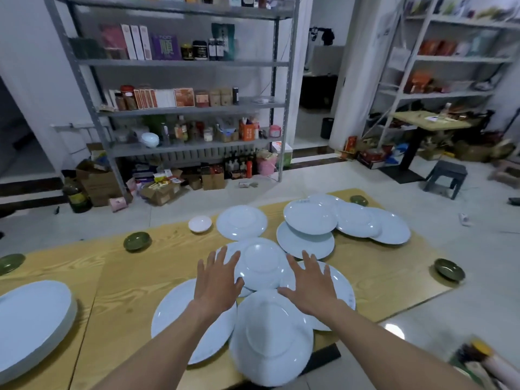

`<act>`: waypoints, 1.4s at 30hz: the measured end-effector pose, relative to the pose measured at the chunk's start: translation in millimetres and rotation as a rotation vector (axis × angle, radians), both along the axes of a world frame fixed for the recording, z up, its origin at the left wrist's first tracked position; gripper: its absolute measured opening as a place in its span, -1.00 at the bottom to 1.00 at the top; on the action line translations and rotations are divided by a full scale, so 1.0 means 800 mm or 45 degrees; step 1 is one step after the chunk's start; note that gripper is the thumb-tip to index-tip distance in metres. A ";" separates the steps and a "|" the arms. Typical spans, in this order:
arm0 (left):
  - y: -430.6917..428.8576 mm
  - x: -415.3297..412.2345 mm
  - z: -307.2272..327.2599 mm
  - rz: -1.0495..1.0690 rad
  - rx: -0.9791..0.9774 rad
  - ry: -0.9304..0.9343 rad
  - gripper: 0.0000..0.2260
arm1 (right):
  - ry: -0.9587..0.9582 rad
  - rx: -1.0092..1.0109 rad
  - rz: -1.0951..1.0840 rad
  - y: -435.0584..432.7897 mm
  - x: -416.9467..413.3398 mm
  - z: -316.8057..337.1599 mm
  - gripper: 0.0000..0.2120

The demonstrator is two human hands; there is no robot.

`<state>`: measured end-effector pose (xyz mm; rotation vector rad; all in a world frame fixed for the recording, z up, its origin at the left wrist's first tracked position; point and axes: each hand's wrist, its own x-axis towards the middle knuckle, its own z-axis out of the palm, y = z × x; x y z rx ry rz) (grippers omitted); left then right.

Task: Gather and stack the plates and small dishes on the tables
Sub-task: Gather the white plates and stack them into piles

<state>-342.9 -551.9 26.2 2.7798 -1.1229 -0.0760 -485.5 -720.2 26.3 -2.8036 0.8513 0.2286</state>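
Note:
Several white plates lie face down and overlapping on the wooden table (380, 277). My left hand (218, 280) and my right hand (312, 285) hover open, fingers spread, on either side of an upturned plate (263, 263). Neither hand holds anything. A nearer plate (271, 336) overhangs the table's front edge. More plates spread at the far right (309, 216), and a single one (242, 222) lies behind. A stack of plates (31, 322) stands at the left. A small white bowl (200, 223) and green small dishes (137, 241) (449, 269) (359, 200) (11, 263) dot the tables.
Metal shelves (180, 63) full of boxes and jars stand behind the table, with cartons (98, 184) on the floor. A second shelf unit and a small table (427, 122) are at the right, with a grey stool (446, 177) on the tiled floor.

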 end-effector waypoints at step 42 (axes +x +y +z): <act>-0.367 0.016 -0.168 0.679 -0.408 0.626 -0.56 | -0.545 1.330 -1.038 -0.483 0.148 -0.171 -0.71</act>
